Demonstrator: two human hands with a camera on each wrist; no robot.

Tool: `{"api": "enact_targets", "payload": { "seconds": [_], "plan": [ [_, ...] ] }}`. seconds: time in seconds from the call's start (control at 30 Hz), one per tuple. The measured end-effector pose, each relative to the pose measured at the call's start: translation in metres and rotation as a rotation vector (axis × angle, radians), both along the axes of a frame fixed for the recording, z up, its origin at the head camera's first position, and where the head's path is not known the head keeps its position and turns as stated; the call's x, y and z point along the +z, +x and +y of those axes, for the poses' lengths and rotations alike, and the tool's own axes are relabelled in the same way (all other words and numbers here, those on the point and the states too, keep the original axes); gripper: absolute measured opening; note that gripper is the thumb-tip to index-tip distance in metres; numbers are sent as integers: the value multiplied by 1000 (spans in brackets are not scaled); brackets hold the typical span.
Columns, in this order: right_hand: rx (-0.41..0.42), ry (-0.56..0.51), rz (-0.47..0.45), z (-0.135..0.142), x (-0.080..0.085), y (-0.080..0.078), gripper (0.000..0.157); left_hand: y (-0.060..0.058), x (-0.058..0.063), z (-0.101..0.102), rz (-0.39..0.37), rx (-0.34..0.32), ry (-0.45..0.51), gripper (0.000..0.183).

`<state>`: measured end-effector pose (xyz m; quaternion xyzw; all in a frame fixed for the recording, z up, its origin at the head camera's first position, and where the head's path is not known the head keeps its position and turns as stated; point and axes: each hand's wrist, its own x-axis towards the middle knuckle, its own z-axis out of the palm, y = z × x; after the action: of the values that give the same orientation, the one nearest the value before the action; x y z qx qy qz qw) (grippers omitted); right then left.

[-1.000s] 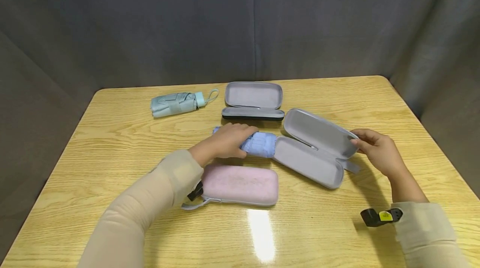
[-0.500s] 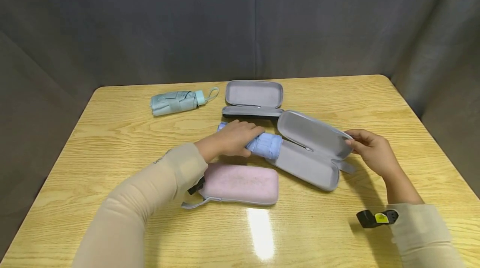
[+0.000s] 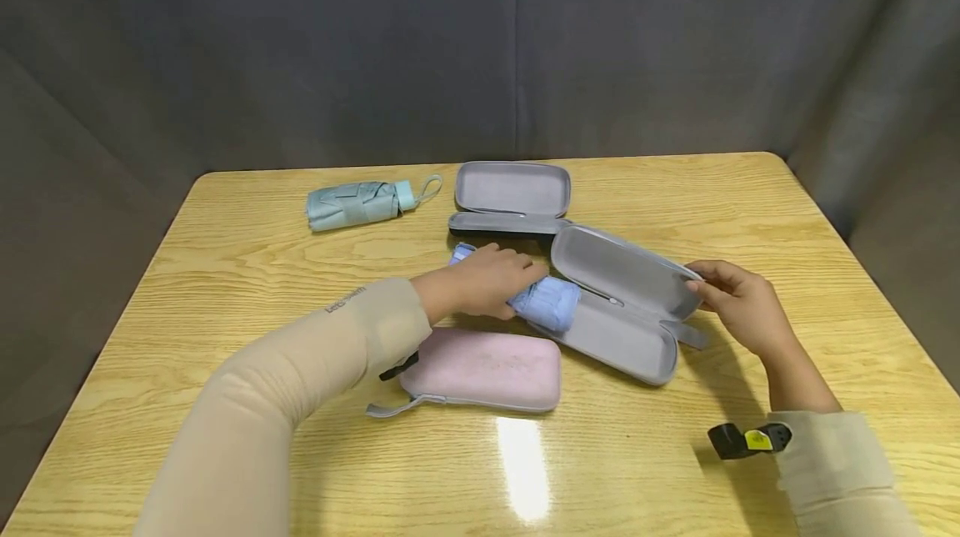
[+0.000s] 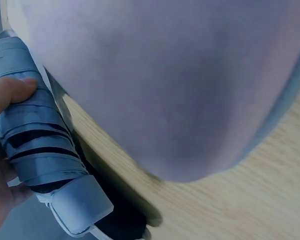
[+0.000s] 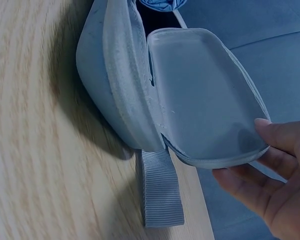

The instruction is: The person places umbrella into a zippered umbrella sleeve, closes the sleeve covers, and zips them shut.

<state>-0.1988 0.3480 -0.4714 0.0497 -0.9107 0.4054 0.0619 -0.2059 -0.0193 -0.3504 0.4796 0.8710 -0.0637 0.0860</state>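
Note:
My left hand point(image 3: 495, 280) grips a blue folded umbrella point(image 3: 551, 305) from above. The umbrella's right end overlaps the left part of an open grey zip case point(image 3: 633, 343) in the head view. Up close in the left wrist view, the thumb lies across the wrapped cloth of the umbrella point(image 4: 37, 117), and its pale handle points away from the case. At the case's right side, my right hand point(image 3: 750, 312) pinches the corner of the raised lid point(image 3: 630, 270). Thumb and fingers are on either side of the lid's edge point(image 5: 265, 112) in the right wrist view.
Just in front of my left hand lies a closed pink zip case point(image 3: 487, 370) with a wrist strap. A second open case point(image 3: 513, 188) stands behind, close to the grey one. Back left is a teal folded umbrella point(image 3: 356, 205).
My left hand has carried the blue umbrella rightward, so its end now lies further over the case base. The grey case has shifted slightly left along with my right hand.

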Motion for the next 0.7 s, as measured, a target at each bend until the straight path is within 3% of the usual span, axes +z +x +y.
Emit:
{"api": "enact_targets", "payload": {
  "seconds": [0.37, 0.7],
  "plan": [
    [2, -12, 12, -2, -2, 2, 29, 7, 0, 28, 16, -88, -67, 55],
    [12, -19, 3, -3, -1, 6, 29, 13, -7, 45, -14, -116, -83, 56]
  ]
}}
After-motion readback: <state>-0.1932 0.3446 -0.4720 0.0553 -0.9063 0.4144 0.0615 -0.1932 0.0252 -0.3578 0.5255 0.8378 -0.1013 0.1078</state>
